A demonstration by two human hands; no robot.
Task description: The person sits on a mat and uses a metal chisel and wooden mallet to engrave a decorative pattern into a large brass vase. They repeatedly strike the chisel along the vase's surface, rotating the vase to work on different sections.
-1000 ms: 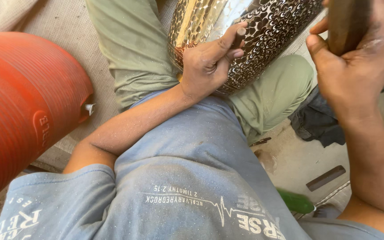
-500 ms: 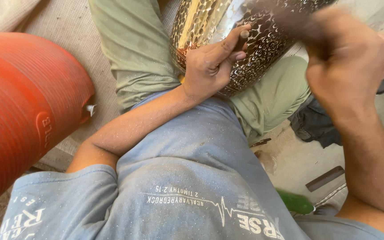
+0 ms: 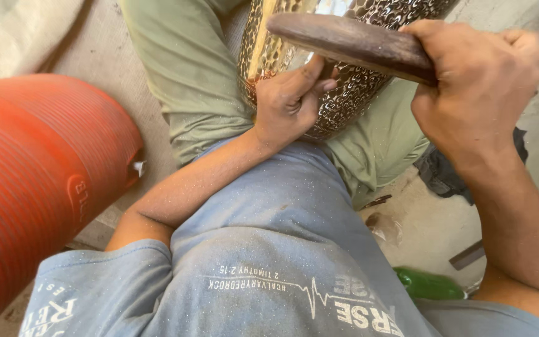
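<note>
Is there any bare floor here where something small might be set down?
Bare patch: floor right of the lap, bordered by dark cloth, a flat bar and a green object. Crowded: the lap, where left hand steadies the hammered metal vessel and right hand grips a wooden handle.

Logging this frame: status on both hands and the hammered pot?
Left hand pressed on hammered metal pot, steadying. Right hand gripping dark wooden mallet handle across the pot. Nothing between tool and pot.

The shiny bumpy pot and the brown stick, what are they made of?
The pot looks like metal: silvery and golden, glossy, covered in small hammered dimples. The stick in the right hand looks like dark wood, smooth and dull, without any shine. The left hand steadies the pot.
</note>
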